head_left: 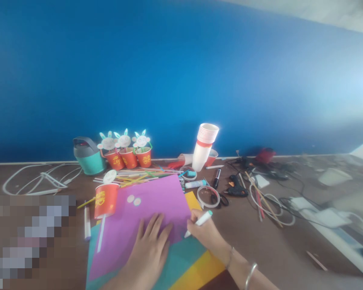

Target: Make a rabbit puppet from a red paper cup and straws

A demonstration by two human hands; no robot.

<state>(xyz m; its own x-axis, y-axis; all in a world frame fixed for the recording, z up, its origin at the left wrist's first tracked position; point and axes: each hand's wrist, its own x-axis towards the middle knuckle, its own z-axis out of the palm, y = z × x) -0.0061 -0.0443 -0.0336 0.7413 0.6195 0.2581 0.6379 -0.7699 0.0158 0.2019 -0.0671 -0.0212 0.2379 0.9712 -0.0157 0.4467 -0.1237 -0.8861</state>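
Observation:
My left hand lies flat with fingers spread on a purple sheet of paper. In my right hand is a white marker with a teal end, its tip pointing down at the paper's right edge. Under the purple sheet are a teal sheet and a yellow sheet. Two small paper discs rest on the purple sheet. At its left stands a red paper cup with a white disc above it. A white strip lies below that cup.
Several red cups with rabbit-faced figures stand by the wall beside a teal bucket. A cup stack leans behind scissors, tape and a glue gun. Cables and a power strip lie at right.

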